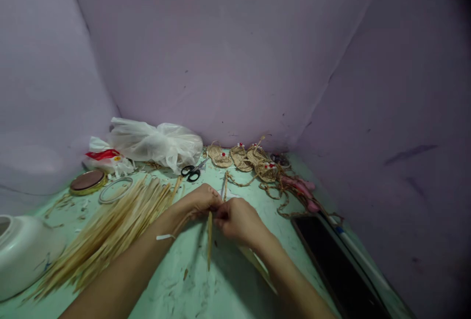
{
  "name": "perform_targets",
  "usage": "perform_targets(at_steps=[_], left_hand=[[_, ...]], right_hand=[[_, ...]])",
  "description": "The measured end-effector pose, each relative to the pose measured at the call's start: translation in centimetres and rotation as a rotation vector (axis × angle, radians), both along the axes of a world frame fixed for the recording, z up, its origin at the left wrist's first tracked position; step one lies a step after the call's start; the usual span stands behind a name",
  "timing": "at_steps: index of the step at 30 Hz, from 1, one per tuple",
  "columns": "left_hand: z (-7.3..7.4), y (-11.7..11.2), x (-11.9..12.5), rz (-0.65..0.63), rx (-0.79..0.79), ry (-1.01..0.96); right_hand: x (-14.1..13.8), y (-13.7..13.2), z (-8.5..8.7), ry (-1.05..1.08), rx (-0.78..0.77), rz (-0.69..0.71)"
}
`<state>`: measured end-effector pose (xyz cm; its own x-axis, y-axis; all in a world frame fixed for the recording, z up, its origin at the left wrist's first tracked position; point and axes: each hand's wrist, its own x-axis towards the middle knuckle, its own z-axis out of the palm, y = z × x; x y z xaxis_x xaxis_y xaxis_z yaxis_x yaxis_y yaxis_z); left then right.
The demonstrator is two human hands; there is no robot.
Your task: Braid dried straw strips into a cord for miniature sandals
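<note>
My left hand (204, 199) and my right hand (235, 218) meet near the middle of the table, fingers pinched together. Between them they hold straw strips; one loose straw strip (209, 248) hangs down toward me, and paler strips (257, 267) trail out under my right wrist. A thin braided straw cord (225, 186) runs away from my fingers and bends right toward the woven pieces. Exactly how the strips cross is hidden by my fingers. Left of my left forearm lies a large bundle of dry straw strips (114, 228). Black-handled scissors (192, 172) rest just beyond my left hand.
Several round woven straw pieces (241, 158) with red and white beads lie by the back wall. A clear plastic bag (158, 142), a tape ring (116, 190), a round tin (88, 182) and a white pot (27, 255) stand left. On the right is a dark flat device (334, 265).
</note>
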<state>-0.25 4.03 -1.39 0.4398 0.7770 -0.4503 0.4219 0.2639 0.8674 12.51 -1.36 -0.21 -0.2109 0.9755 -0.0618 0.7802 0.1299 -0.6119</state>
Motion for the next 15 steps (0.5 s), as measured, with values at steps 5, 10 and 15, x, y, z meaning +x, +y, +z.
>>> perform_targets(at_steps=[5,10,15], left_hand=[[-0.8,0.6,-0.8,-0.045,-0.027,-0.020],[-1.1,0.8,-0.9,-0.062,-0.009,-0.017],[-0.5,0.5,-0.7,-0.085,0.005,0.015]], right_hand=[[2.4,1.9,-0.4,0.577,-0.138,-0.347],[1.1,1.6,-0.8,0.942,-0.608,-0.264],[0.1,1.4,-1.7,0.944,-0.582,-0.290]])
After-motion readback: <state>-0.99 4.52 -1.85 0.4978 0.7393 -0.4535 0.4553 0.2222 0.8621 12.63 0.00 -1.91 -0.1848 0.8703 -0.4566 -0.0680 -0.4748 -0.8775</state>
